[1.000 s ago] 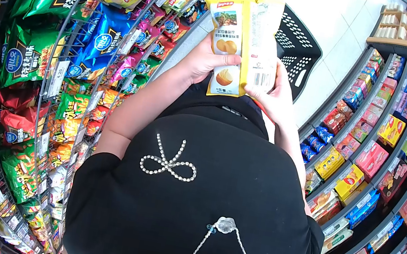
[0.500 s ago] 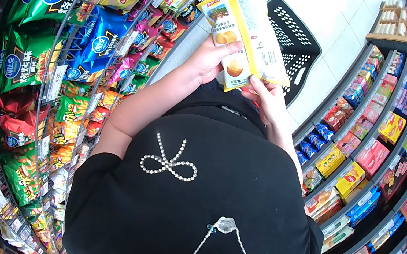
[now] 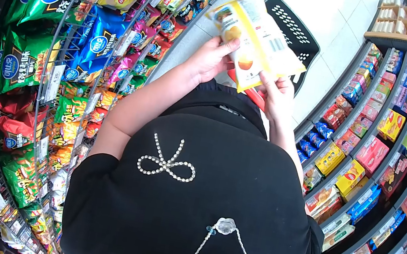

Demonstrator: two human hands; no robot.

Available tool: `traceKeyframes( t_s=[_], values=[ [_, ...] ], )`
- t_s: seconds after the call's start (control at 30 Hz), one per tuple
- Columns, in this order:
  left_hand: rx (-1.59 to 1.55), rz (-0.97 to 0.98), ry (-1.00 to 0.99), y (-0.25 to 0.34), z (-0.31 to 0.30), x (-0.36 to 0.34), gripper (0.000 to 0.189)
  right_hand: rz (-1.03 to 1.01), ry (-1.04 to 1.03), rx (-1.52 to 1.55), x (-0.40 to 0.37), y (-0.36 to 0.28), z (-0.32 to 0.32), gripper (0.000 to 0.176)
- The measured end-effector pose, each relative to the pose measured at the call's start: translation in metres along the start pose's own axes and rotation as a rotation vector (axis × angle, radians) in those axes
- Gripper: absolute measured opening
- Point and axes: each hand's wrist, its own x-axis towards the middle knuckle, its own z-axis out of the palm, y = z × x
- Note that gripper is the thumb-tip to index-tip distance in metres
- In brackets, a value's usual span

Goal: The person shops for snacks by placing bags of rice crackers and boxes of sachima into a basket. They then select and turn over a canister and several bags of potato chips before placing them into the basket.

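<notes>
While both hands hold it up, the yellow chip bag (image 3: pixel 255 35) hangs in the air over the near rim of the black basket (image 3: pixel 298 35), between the wire chip rack (image 3: pixel 65 48) and the biscuit shelves (image 3: pixel 377 130). The left hand (image 3: pixel 210 60) pinches its left edge, thumb on the front. The right hand (image 3: pixel 277 94) clamps the lower right corner, fingers curled behind. Gripped at two edges, the limp bag probably stays flat enough to keep its print readable. Compared with a second ago, the bag leans further right and sits further out over the basket. A red strip (image 3: pixel 252 95), perhaps a handle, now shows beneath it.
</notes>
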Motion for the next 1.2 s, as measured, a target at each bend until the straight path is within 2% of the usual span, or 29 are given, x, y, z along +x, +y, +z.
traceKeyframes(
  t_s=[0.07,0.1,0.2,0.27,0.33,0.4,0.47,0.6,0.67,0.73,0.87,0.93,1.0,1.07,1.2],
  values=[
    [0.058,-0.067,0.051,0.000,-0.008,-0.001,0.046,-0.055,0.105,-0.007,0.011,-0.002,-0.009,0.011],
    [0.101,-0.088,0.087,0.003,-0.010,-0.004,0.043,0.000,0.145,-0.217,0.017,-0.006,-0.024,0.013],
    [0.181,-0.113,0.154,0.002,-0.029,-0.010,0.042,-0.098,0.135,-0.300,0.038,-0.007,-0.040,0.017],
    [0.252,-0.112,0.202,-0.001,-0.048,-0.011,0.047,-0.015,0.162,-0.706,0.061,0.004,-0.064,0.024],
    [0.409,-0.102,0.311,-0.009,-0.073,-0.012,0.044,0.073,0.164,-1.129,0.079,0.002,-0.065,0.029],
    [0.573,-0.092,0.419,-0.020,-0.106,-0.012,0.041,0.084,0.193,-1.214,0.115,0.045,-0.096,0.035],
    [0.684,-0.101,0.499,-0.029,-0.132,-0.017,0.041,0.128,0.154,-1.402,0.137,0.063,-0.097,0.033],
    [0.865,-0.131,0.579,-0.057,-0.191,-0.029,0.040,0.212,0.133,-1.437,0.182,0.122,-0.113,0.034],
    [1.067,-0.092,0.554,-0.078,-0.224,-0.036,0.041,0.267,0.142,-1.428,0.202,0.149,-0.117,0.032],
    [1.159,-0.200,0.553,-0.086,-0.227,-0.041,0.041,0.332,0.199,-1.402,0.214,0.172,-0.116,0.032],
    [1.564,-0.361,0.296,-0.098,-0.221,-0.038,0.051,0.403,0.266,-1.349,0.239,0.224,-0.126,0.033],
    [1.599,-0.438,0.188,-0.106,-0.218,-0.032,0.053,0.419,0.325,-1.292,0.245,0.241,-0.121,0.032],
    [1.760,-0.490,0.103,-0.122,-0.226,-0.029,0.054,0.431,0.370,-1.262,0.253,0.259,-0.120,0.031],
    [1.775,-0.654,0.054,-0.126,-0.226,-0.021,0.056,0.484,0.373,-1.236,0.263,0.272,-0.118,0.032],
    [1.886,-0.691,-0.041,-0.129,-0.227,-0.015,0.059,0.611,0.414,-1.141,0.286,0.311,-0.121,0.030]
  ],
)
